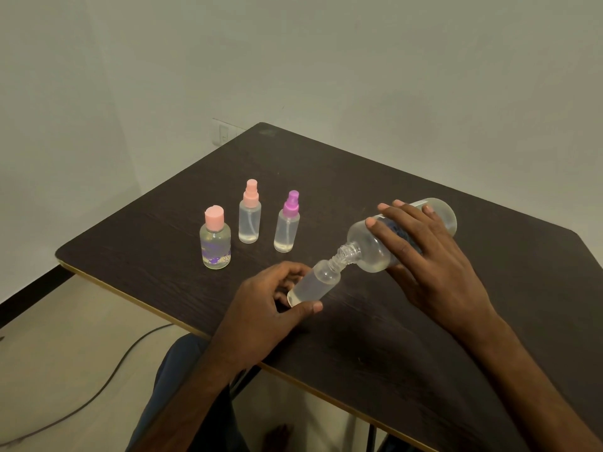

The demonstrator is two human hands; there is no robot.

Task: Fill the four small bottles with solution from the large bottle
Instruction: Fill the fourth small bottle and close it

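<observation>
**Pouring near the table's left edge**

Head view: The dark table is sitting cornerwise, its pale-trimmed near-left edge running from the left corner down toward the near right. Bare tabletop is lying open on the far side and to the near right of the hands. Off the left edge, a cable is trailing across the floor.

The left hand is pinching the small open bottle near its base between thumb and curled fingers, close to the near-left edge. The bottle is leaning right, with clear liquid in it. The right hand is wrapping over the large bottle, tipping it almost flat, its mouth meeting the small bottle's neck and liquid pooling along its lower side.

To the left, well apart from the hands, three capped bottles are standing upright: the pink flip-cap bottle, the pink spray bottle and the purple spray bottle, each showing clear liquid.
</observation>
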